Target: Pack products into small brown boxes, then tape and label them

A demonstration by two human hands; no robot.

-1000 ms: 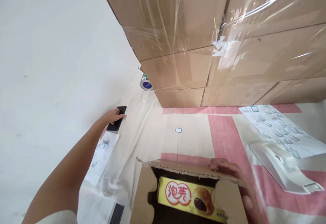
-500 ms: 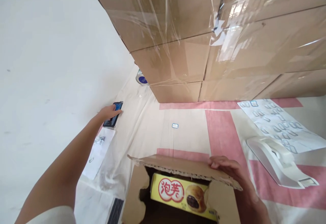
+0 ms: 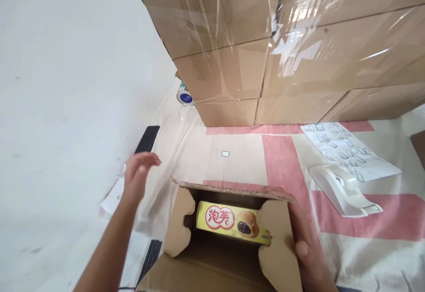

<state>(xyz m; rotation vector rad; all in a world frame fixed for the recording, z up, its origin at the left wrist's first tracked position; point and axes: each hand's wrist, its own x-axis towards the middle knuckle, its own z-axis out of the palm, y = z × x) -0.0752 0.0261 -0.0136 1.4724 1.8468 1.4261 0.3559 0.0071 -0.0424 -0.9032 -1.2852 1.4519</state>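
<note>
Fingers point(image 3: 153, 159) of our left hand point(image 3: 137, 174) hang loosely unclenched near the phone point(image 3: 148, 139); our right hand point(image 3: 307, 247) grips the carton point(image 3: 175, 234).

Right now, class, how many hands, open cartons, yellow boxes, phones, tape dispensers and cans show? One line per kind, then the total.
Left hand and right hand: 2
Open carton: 1
Yellow box: 1
Phone: 1
Tape dispenser: 1
Can, partly hidden: 1
Total: 7
</note>
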